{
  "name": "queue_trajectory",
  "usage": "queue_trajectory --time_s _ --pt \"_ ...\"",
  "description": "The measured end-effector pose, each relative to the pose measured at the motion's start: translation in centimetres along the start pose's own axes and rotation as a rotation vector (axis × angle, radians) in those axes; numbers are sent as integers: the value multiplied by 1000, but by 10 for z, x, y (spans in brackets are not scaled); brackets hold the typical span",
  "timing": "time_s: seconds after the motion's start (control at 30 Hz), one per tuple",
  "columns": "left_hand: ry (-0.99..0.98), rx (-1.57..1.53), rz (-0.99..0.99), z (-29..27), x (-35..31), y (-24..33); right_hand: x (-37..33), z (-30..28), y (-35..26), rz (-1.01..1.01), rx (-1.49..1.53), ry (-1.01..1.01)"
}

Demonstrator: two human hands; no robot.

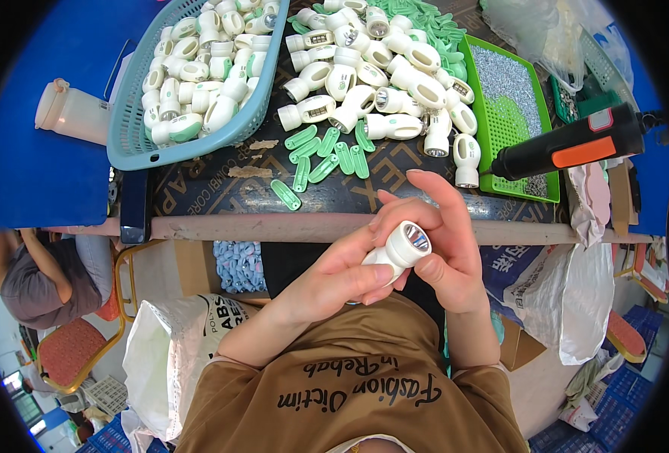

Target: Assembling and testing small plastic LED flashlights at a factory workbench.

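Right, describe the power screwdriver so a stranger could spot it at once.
Start at the green tray of small screws on the table's right side. Lying across its lower right corner is the screwdriver: black and pistol-shaped with an orange panel, the only dark tool among white and green plastic parts.

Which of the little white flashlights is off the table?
The flashlight held in both hands, left hand and right hand, lens facing up. All the others lie in the pile or the blue basket on the table.
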State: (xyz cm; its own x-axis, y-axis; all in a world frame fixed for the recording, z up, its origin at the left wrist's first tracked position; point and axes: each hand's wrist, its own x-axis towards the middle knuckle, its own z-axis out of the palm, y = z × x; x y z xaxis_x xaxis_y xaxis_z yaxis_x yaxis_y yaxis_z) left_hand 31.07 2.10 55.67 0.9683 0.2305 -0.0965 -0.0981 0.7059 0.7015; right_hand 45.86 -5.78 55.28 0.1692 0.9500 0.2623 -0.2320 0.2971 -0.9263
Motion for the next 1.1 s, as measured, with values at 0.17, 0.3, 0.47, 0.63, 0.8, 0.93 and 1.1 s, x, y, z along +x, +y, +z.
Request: queue_trajectory --time_s 0.17,0.3,0.47,0.63,0.8,0.93,1.1 --pt "16 2 34 1 0 -1 -2 3 -4 49 42 23" --pt "37 92 30 -5 -5 9 -11 -7 -1 -35 -155 70" --pt "625 920 752 -5 -26 79 -23 -24 -17 -70 -1129 314" --pt "1039 1694 764 -50 -9 167 -24 -32 -17 125 -1453 450" --pt "850 1817 1100 -36 -1 139 -13 -29 -9 115 -1609 418" --pt "588 1674 937 -15 -2 84 -8 -31 -3 192 -1700 469" --pt "409 1446 736 -19 2 31 -13 -30 2 112 -1598 523"
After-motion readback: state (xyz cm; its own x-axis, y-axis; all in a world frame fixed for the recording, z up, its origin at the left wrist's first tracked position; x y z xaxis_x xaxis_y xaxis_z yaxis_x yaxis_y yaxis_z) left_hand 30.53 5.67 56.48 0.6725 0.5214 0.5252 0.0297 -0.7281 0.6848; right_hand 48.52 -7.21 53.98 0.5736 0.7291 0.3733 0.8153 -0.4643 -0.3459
